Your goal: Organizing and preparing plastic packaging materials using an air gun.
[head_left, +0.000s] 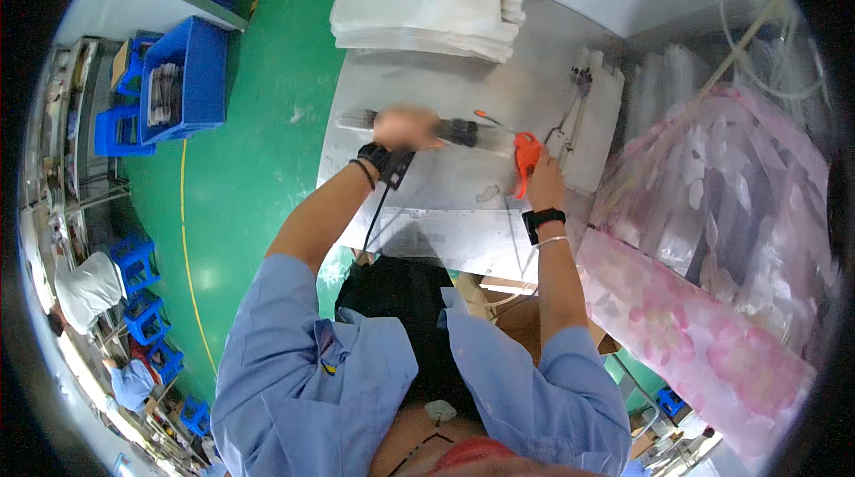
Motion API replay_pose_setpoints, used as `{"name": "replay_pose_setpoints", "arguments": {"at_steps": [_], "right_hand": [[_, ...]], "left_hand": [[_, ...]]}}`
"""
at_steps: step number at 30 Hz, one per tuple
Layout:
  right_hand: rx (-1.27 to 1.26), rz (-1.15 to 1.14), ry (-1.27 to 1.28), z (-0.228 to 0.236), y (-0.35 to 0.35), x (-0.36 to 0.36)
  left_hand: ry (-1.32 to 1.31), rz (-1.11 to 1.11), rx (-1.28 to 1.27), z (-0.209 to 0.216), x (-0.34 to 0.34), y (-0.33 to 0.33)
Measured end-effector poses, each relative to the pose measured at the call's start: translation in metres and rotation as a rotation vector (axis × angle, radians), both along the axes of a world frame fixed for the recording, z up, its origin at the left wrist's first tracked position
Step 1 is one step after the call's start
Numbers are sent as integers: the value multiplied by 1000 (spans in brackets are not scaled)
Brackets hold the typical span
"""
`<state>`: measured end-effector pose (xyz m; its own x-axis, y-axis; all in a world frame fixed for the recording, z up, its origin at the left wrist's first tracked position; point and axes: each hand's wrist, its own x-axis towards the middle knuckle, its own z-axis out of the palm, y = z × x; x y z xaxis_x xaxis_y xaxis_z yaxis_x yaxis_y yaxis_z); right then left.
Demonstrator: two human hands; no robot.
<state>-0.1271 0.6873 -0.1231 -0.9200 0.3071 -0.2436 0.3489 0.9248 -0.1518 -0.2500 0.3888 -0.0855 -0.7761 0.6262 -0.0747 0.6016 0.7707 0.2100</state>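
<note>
My left hand (407, 127), blurred, is closed round a long, clear plastic piece with a black middle section (459, 131). Its clear ends stick out on both sides of the hand, above the metal table. In my right hand (545, 185) is an orange air blow gun (526, 158), held by its handle. The gun's thin nozzle points left, close above the clear right end of the piece; I cannot tell whether they touch. A small orange tip (480, 114) shows near the nozzle's front end. On the tabletop below lies a small clear scrap (487, 194).
A stack of white sheets or bags (427, 18) lies at the table's (356, 183) far side. Another white stack (601, 130) with thin metal rods sits right. Beyond are clear bags under a pink floral cover (659, 299). A blue crate (200, 76) stands left on the green floor.
</note>
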Motion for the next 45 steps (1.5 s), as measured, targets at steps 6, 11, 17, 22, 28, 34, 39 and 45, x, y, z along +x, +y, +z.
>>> {"name": "replay_pose_setpoints", "arguments": {"at_steps": [6,11,17,22,28,34,39,45], "right_hand": [[-984,-516,-412,65,2,8],[-2040,-638,61,32,-4,92],[-1984,-891,-166,34,-66,109],[-1831,-564,-536,77,-155,122],[-1563,110,-745,238,-287,141],[-508,774,-818,305,-375,143],[-662,835,-739,300,-378,155],[-728,927,-631,294,-377,166]], "left_hand": [[-428,340,243,28,-19,-76],[-800,535,539,124,44,-186],[-1410,778,723,141,212,-343],[-1340,937,978,57,345,-392],[-1470,941,1547,51,373,-397],[-1204,1113,1557,19,377,-430],[-1000,1123,1227,38,364,-449],[-954,1164,1290,46,364,-447]]}}
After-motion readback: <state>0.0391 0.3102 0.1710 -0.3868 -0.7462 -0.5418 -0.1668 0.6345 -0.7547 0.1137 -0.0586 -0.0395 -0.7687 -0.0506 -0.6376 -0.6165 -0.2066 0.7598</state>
